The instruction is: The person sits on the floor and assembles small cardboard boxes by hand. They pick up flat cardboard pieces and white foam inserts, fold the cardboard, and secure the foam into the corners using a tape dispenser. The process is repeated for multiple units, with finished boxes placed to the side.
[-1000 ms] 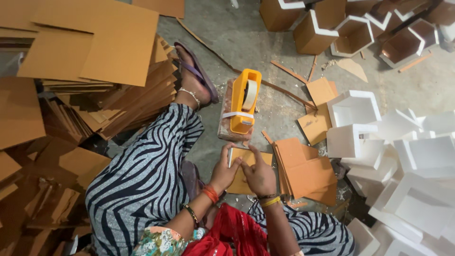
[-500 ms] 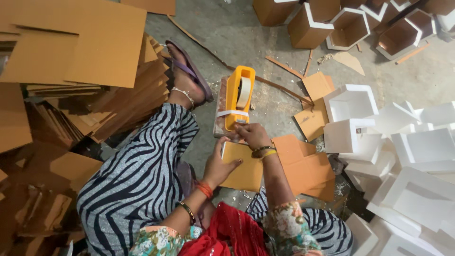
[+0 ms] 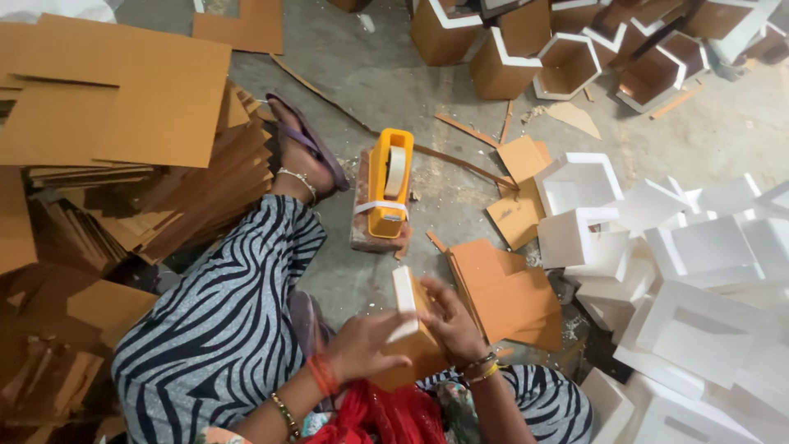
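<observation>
Both of my hands hold a small brown cardboard piece [image 3: 411,349] with a white edge, just above my lap. My left hand [image 3: 366,345] grips it from the left side, fingers wrapped over its front. My right hand [image 3: 452,321] presses its right side with spread fingers. A yellow tape dispenser [image 3: 388,182] with a roll of tape stands on a brick on the concrete floor in front of me, beyond my hands. A pile of flat brown cardboard pieces [image 3: 505,292] lies just right of my hands.
Large stacks of brown cardboard sheets [image 3: 123,107] fill the left. Folded white box shells [image 3: 682,263] are heaped at the right. Brown hexagonal boxes with white rims [image 3: 567,53] stand at the back. My sandalled foot [image 3: 300,152] rests beside the dispenser.
My right hand came back from the tape dispenser to the cardboard piece. The piece, flat before, now stands turned with its white edge up, held by both hands.
</observation>
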